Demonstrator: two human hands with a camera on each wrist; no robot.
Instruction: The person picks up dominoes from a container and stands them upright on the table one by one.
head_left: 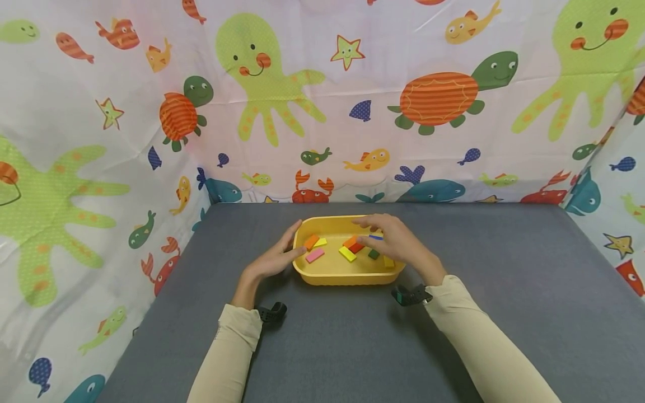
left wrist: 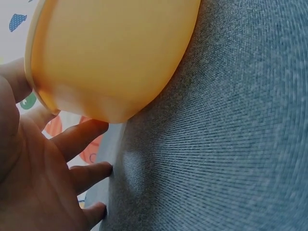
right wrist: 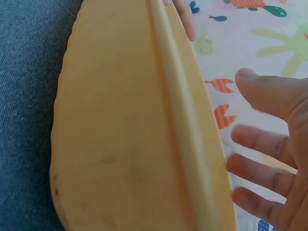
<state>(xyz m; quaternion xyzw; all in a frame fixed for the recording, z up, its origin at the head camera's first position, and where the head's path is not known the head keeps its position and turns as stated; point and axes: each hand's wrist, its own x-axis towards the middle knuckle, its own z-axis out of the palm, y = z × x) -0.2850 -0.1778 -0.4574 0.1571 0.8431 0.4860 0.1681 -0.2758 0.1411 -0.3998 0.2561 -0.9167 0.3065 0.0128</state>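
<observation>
A yellow plastic tub (head_left: 347,280) stands on the grey table and holds several small coloured blocks. My left hand (head_left: 272,258) grips its left end, thumb over the rim and fingers along the outer wall. Near that thumb lie a pink block (head_left: 315,255) and an orange block (head_left: 311,242). Over the tub's right side hovers my right hand (head_left: 398,238), its fingers spread and apart from the blocks. Beneath or beside it are a red block (head_left: 356,248), a yellow block (head_left: 347,254) and a green block (head_left: 374,254). The right palm hides part of the contents.
Grey cloth covers the table (head_left: 322,341). Behind it and at both sides hangs a white curtain (head_left: 312,101) printed with sea animals. Each wrist wears a black strap, with beige sleeves above.
</observation>
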